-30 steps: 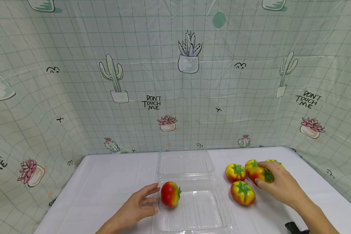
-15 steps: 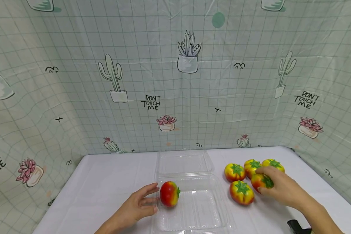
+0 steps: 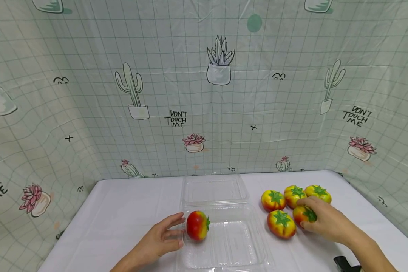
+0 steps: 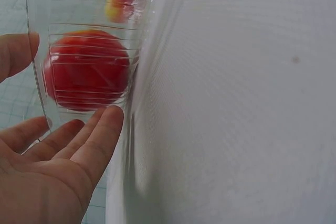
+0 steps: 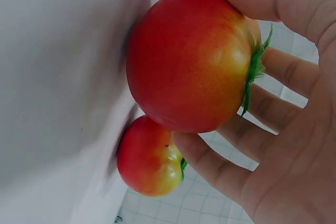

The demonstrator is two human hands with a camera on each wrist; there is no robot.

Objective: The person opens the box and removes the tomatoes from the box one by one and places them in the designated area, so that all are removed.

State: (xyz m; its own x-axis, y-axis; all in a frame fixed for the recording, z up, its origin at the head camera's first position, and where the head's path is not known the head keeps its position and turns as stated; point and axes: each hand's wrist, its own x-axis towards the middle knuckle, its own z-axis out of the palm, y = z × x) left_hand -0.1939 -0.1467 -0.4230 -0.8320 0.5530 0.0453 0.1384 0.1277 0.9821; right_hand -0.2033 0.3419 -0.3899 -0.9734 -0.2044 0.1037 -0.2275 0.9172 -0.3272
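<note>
My right hand (image 3: 326, 219) grips a red-and-yellow tomato (image 3: 301, 215) with a green leafy top, thumb on the near side and fingers beyond. In the right wrist view this tomato (image 5: 191, 61) sits low by the white cloth; I cannot tell whether it touches. Beside the left wall of a clear plastic clamshell box (image 3: 238, 241), my left hand (image 3: 159, 238) has its fingers loosely extended, fingertips at the wall. One tomato (image 3: 197, 226) lies on its side inside the box, at the left. Through the plastic, the left wrist view shows that tomato (image 4: 89, 69).
Several more tomatoes (image 3: 281, 224) stand right of the box, around the gripped one. The box's lid (image 3: 215, 190) lies folded back behind it. A black object (image 3: 343, 262) is by my right forearm. A patterned curtain (image 3: 210, 94) closes off the back and sides.
My right hand has drawn its tomato slightly toward me, away from the two tomatoes at the back. My left hand and the tomato in the box stay where they were.
</note>
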